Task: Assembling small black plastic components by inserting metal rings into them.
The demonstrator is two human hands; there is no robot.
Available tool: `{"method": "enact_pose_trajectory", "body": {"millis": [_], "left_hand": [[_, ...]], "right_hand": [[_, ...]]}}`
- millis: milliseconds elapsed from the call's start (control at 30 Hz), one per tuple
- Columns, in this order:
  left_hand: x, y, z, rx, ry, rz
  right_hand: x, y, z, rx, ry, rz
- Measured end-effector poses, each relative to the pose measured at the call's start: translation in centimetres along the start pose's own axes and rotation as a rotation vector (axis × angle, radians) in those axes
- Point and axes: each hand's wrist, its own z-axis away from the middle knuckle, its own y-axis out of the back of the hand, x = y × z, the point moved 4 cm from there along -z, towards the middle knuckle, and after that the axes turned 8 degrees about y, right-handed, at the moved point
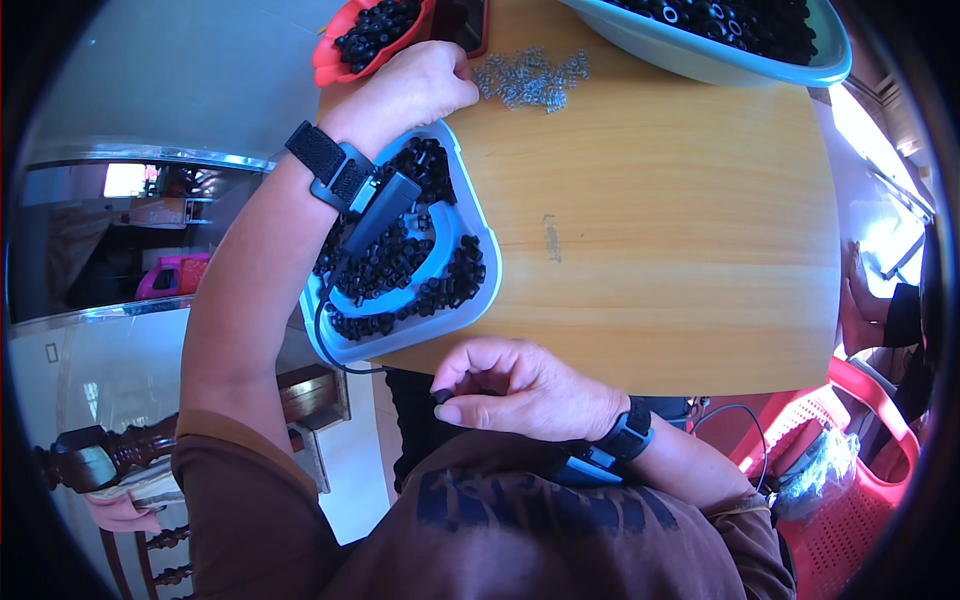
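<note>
At the far side of the table, my left hand (430,82) bends over the left edge of a loose pile of small shiny metal springs (532,78). Its fingers are curled down together, and whatever they pinch is hidden. My right hand (530,392) is near the table's front edge, close to my body. Between its thumb and curled fingers sits a small black plastic part (442,396); darker bits inside the palm are hard to make out. Under my left forearm stands a pale blue tray (484,200) with many small black parts, split by a curved blue divider (440,245).
A red bowl (325,62) of black round parts stands at the far left, beside a dark red-edged flat object (462,22). A large pale green basin (690,68) of black rings occupies the far right. A red plastic chair (850,520) is at the right.
</note>
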Motion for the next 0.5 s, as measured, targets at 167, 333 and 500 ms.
{"method": "enact_pose_trajectory", "body": {"millis": [167,333,500], "left_hand": [[-0.4,-0.1,0.5,-0.009,0.036,0.079],[0.0,2.2,4.1,-0.054,0.101,0.373],[0.8,2.7,11.2,-0.167,0.088,0.711]], "right_hand": [[-0.1,0.0,0.1,-0.001,0.002,0.004],[0.3,0.1,0.1,-0.001,-0.006,0.001],[-0.2,0.0,0.1,0.016,0.015,-0.011]]}}
